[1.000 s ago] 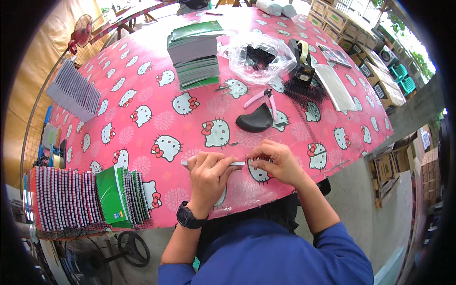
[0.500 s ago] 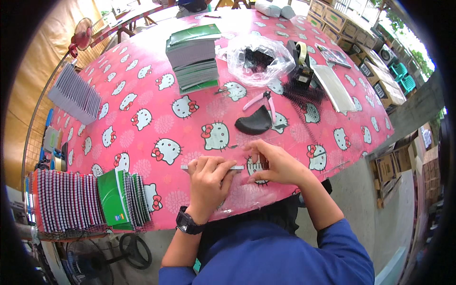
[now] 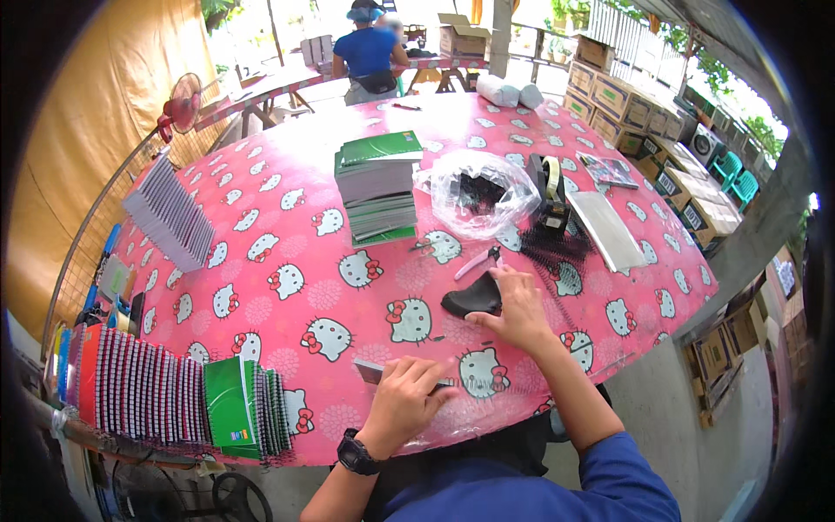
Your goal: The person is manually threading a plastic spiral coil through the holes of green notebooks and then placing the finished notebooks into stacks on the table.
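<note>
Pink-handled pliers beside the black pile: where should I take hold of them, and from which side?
Take the pink-handled pliers by the two pink handles, coming from above on the person's left. They lie flat, dark nose pointing right toward the black combs, handles free; the right hand sits just below them.

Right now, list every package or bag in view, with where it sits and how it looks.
Clear plastic bag: table centre, crumpled, dark pieces inside.
Open cardboard box: far table, brown.
Cardboard boxes: stacked row along the right, brown with printed labels.
Wrapped white rolls: far table edge, cylindrical.
</note>
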`<state>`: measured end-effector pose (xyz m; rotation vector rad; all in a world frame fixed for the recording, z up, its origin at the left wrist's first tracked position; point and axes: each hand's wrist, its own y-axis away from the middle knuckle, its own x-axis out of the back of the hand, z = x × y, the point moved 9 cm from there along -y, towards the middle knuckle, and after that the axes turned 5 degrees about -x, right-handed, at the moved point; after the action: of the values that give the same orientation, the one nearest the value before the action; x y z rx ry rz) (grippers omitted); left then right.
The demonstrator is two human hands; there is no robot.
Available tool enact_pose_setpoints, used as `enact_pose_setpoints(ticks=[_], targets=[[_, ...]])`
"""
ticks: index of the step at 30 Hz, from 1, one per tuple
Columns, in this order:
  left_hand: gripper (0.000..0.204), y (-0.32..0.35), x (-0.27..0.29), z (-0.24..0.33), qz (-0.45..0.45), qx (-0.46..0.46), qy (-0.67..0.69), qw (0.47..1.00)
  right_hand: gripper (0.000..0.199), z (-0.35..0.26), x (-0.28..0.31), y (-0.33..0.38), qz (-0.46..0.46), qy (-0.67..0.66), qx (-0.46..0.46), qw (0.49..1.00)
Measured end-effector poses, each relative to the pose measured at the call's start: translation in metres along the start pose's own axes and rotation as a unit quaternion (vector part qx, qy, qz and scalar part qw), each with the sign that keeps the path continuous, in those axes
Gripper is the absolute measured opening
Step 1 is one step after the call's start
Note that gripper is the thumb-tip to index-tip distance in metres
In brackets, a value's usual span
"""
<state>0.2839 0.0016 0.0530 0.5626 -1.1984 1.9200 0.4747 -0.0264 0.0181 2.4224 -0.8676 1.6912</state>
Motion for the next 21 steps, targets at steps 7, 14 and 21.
enact_pose_setpoints(ticks=[7, 14, 21], targets=[[0.02, 0.013, -0.005, -0.009, -0.043, -0.009, 0.005, 0.999, 0.095, 0.023, -0.036, -0.016, 0.004, 0.097, -0.091, 0.991], [0.024, 0.013, -0.007, -0.008, -0.055, -0.022, 0.027, 0.998, 0.068, 0.008, -0.02, -0.009, -0.035, 0.024, -0.051, 0.998], [0.033, 0.024, 0.021, -0.019, 0.046, 0.016, -0.079, 0.996, 0.059, -0.048, -0.019, 0.045, -0.308, -0.47, 0.142, 0.815]])
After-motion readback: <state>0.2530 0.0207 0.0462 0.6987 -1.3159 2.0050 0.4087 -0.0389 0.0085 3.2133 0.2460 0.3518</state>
